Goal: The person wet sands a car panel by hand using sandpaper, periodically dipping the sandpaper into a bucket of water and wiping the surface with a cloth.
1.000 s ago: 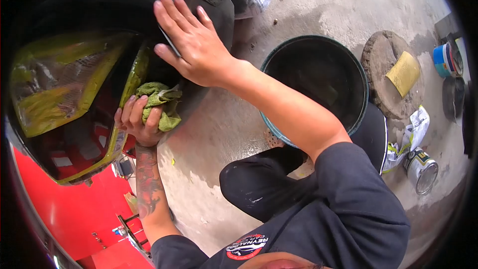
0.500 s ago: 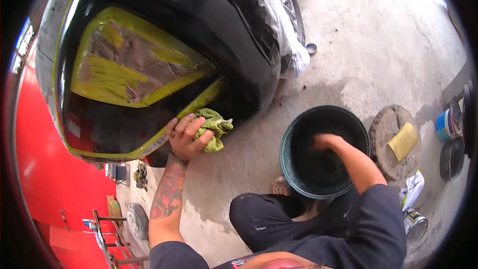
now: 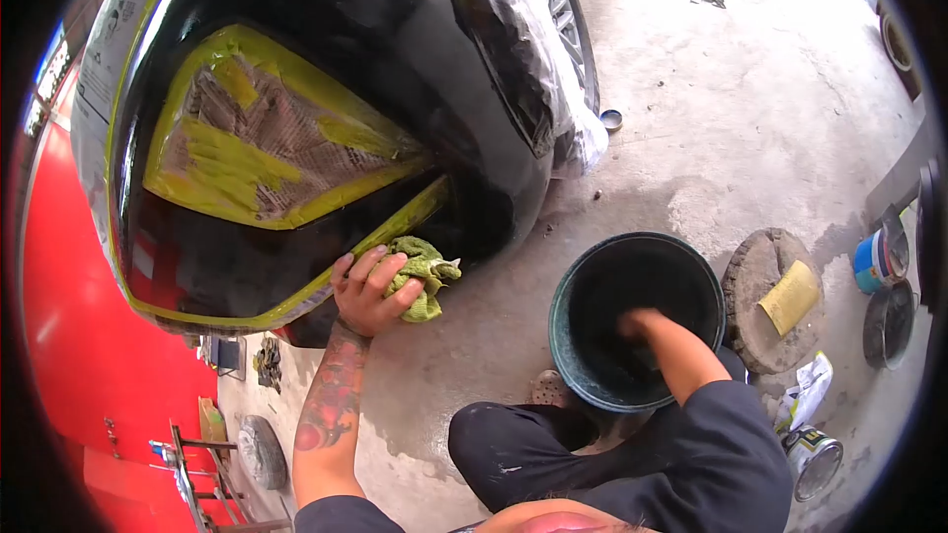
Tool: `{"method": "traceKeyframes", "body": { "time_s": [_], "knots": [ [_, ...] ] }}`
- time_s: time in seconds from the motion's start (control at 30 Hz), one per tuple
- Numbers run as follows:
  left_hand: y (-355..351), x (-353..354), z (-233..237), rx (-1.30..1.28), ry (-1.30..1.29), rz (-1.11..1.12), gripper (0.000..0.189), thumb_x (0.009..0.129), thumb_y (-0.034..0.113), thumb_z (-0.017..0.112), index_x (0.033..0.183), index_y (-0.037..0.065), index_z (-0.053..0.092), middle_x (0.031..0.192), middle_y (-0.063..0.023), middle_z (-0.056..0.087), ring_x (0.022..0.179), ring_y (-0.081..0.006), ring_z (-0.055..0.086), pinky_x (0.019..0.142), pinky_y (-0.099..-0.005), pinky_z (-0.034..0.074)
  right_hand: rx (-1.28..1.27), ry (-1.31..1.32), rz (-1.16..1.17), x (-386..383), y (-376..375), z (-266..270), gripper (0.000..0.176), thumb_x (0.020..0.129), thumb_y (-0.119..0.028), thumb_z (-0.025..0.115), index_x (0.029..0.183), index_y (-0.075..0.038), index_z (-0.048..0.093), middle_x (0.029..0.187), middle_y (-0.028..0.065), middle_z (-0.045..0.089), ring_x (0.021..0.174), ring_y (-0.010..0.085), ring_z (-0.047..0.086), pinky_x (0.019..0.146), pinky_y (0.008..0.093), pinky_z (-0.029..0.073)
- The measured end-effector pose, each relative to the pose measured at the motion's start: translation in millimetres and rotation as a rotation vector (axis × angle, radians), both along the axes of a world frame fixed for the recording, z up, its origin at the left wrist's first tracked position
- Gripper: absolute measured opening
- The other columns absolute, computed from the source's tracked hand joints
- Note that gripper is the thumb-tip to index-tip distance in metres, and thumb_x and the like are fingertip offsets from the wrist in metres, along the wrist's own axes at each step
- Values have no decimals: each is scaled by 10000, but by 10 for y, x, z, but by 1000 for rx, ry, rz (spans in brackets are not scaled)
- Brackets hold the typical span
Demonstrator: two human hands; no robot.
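My left hand is closed around a crumpled green cloth, against the lower edge of a black car body. Just above the hand, a taped-over panel is covered with newspaper and yellow-green masking tape. My right hand reaches down into a dark green bucket between my knees. Its fingers are lost in the bucket's dark inside, so I cannot see what they hold.
Right of the bucket, a yellow sandpaper sheet lies on a round wooden slab. Beyond stand a blue-and-white tub, a black container and a metal can. A metal frame and a red wall are on the left.
The whole view has shifted slightly. My left hand stays on the cloth at the car's edge. In the bucket, my right hand has shifted a little lower.
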State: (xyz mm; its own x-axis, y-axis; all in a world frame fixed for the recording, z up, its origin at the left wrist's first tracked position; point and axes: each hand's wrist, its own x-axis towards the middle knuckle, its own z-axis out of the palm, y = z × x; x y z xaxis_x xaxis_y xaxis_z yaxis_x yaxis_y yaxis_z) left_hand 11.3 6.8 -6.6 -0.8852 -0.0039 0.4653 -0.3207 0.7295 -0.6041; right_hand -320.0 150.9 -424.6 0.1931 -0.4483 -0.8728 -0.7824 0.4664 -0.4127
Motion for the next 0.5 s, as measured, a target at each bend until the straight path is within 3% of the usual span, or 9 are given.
{"method": "traceKeyframes", "body": {
  "time_s": [0.07, 0.13, 0.2, 0.23, 0.27, 0.33, 0.4, 0.43, 0.5],
  "knots": [
    [0, 16, -5, 5, -2, -4, 166, 889, 367, 731, 996, 372, 605, 1193, 60, 624, 1168, -196, 616, 1131, -474, 325, -295, -109, 264, -112, -267, -182, 328, 908, -156, 592, 1214, -93, 692, 1027, 249, 731, 898, 333, 704, 783, 496, 559],
    [-16, 7, 6, -13, -12, -13, 166, 889, 369, 728, 1001, 366, 605, 1192, 58, 626, 1167, -202, 617, 1130, -479, 325, -377, -135, 5, -237, -195, 774, 363, 983, -212, 584, 1334, -146, 647, 1099, 248, 714, 837, 297, 707, 729, 440, 571],
    [4, -11, 9, 2, -5, -10, 171, 885, 376, 727, 1006, 358, 607, 1186, 54, 630, 1168, -206, 618, 1130, -483, 326, -303, -338, -192, -492, -59, 1772, 545, 1034, -238, 578, 1559, -191, 441, 1237, 201, 695, 1035, 323, 703, 723, 467, 590],
    [14, -15, 13, 9, -1, -8, 174, 883, 379, 727, 1008, 355, 608, 1183, 52, 631, 1168, -208, 618, 1130, -485, 326, -252, -497, -359, -571, -75, 1380, 496, 1066, -268, 554, 1549, -218, 452, 1309, 185, 661, 1140, 327, 662, 792, 486, 593],
    [8, -4, 11, 9, -4, -10, 182, 881, 384, 730, 1010, 349, 607, 1181, 50, 633, 1169, -210, 618, 1132, -487, 323, -298, -540, -423, -622, -18, 1564, 466, 1055, -257, 563, 1511, -185, 500, 1277, 213, 678, 1236, 354, 629, 875, 470, 590],
    [-8, 4, 0, 5, -5, -14, 198, 875, 394, 735, 1015, 338, 606, 1176, 46, 635, 1171, -213, 617, 1138, -491, 316, -703, -160, -106, -631, -29, 1221, 416, 1040, -209, 552, 1450, -141, 559, 1251, 227, 693, 1226, 382, 639, 900, 483, 587],
    [59, -50, 41, 16, -20, -2, 230, 846, 357, 761, 1027, 320, 624, 1158, 32, 641, 1146, -220, 624, 1107, -497, 355, -560, 250, -70, -422, 246, 1622, 353, 1021, -159, 523, 1357, -116, 622, 1188, 196, 719, 1171, 365, 661, 898, 506, 564],
    [71, -75, 68, 21, -32, 5, 247, 831, 339, 773, 1033, 312, 633, 1149, 24, 644, 1133, -224, 627, 1091, -499, 374, -813, 401, 13, -344, 435, 1575, 241, 1001, -141, 515, 1196, -119, 653, 1067, 123, 731, 1082, 297, 693, 869, 509, 539],
    [119, -254, 2, 187, -148, -98, 331, 783, 334, 818, 1076, 292, 668, 1125, -7, 642, 1098, -248, 626, 1025, -500, 438, -1055, 378, -132, -266, 854, 1769, 252, 966, -138, 539, 1190, -130, 654, 986, 105, 705, 993, 290, 695, 848, 478, 523]
  ]
}}
